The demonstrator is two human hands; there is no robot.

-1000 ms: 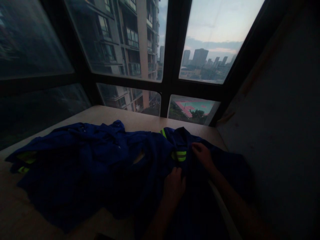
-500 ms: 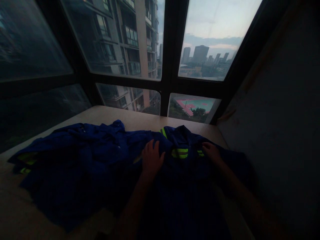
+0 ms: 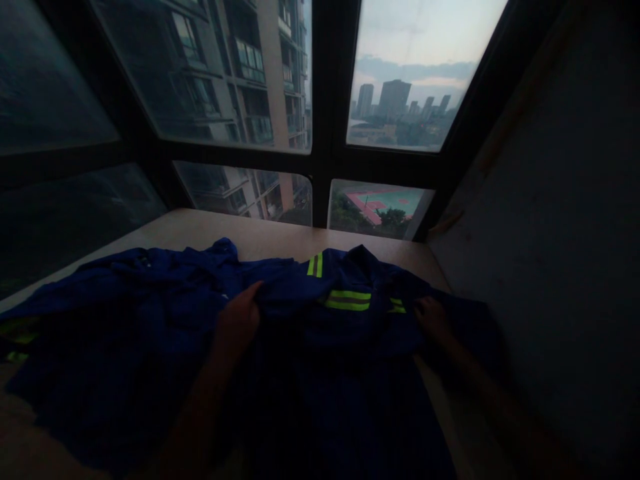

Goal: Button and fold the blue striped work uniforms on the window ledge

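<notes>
A dark blue work jacket (image 3: pixel 350 340) with yellow-green and grey reflective stripes lies spread in front of me, its collar toward the window. My left hand (image 3: pixel 239 320) is closed on its left sleeve, thumb and fingers pinching the cloth. At the jacket's right side, just past the chest stripe, my right hand (image 3: pixel 431 317) has its fingers curled onto the fabric. A second blue garment (image 3: pixel 150 293), rumpled and also with yellow-green strips, lies to the left, up against my left hand. The lower parts of both are lost in the dark.
Both garments lie on a pale ledge (image 3: pixel 270 235) beneath dark-framed windows (image 3: pixel 320 173). A wall (image 3: pixel 560 253) rises close on the right. Tall buildings and a sports court show outside. The light is dim.
My left hand has moved left and closed on the sleeve, drawing it out so the stripes show wider. My right hand has shifted slightly right and down. The view has turned a little.
</notes>
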